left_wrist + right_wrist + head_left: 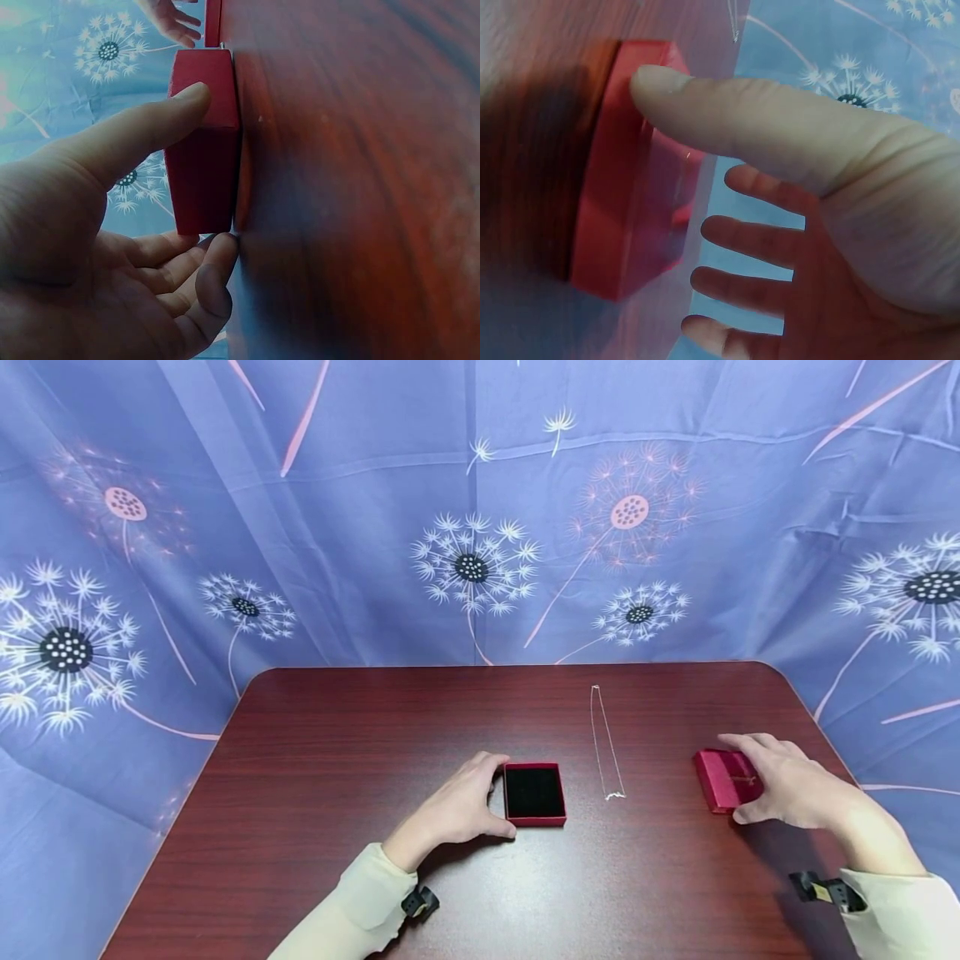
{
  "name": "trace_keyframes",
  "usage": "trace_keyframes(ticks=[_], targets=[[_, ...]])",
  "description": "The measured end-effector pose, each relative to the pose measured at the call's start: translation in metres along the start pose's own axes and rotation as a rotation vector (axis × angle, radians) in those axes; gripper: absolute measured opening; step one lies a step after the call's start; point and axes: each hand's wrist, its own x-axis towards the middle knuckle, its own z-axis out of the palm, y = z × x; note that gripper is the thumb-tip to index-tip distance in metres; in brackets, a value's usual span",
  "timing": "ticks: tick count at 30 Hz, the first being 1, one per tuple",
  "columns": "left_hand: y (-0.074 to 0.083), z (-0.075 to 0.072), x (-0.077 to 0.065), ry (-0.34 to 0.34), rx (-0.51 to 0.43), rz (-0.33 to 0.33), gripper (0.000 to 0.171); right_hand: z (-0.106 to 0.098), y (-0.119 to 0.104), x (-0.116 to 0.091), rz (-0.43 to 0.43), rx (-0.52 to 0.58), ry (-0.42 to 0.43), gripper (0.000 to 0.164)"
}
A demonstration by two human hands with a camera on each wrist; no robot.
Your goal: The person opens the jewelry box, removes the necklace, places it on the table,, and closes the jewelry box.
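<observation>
A small square red jewelry box (536, 825) lies uncovered on the table, with a black pad (534, 792) inside. My left hand (461, 802) holds the box from its left side, the thumb along the near wall and the fingers about the far left corner. Farther right is the red box lid (717, 781), with a ribbon detail on top. Over the lid's right part reaches my right hand (795, 785), its thumb at the near edge and its fingers extended and spread. Between box and lid a thin silver necklace (615, 795) is laid out lengthwise.
The dark reddish wooden table (337, 760) has rounded far corners. Behind it hangs a blue cloth (360, 568) with a dandelion print, close along the back edge. Black straps with small devices (420, 903) sit at both cuffs.
</observation>
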Motion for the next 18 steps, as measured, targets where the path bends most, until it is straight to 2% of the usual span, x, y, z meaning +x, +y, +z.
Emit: trace_keyframes(ticks=[12, 18], targets=[[0.001, -0.001, -0.001, 0.005, -0.002, 0.003, 0.098, 0.008, 0.017, 0.002, -0.053, 0.003, -0.009, 0.106], [0.002, -0.001, -0.002, 0.005, 0.004, 0.002, 0.097, 0.012, 0.023, 0.004, -0.052, -0.002, -0.022, 0.106]])
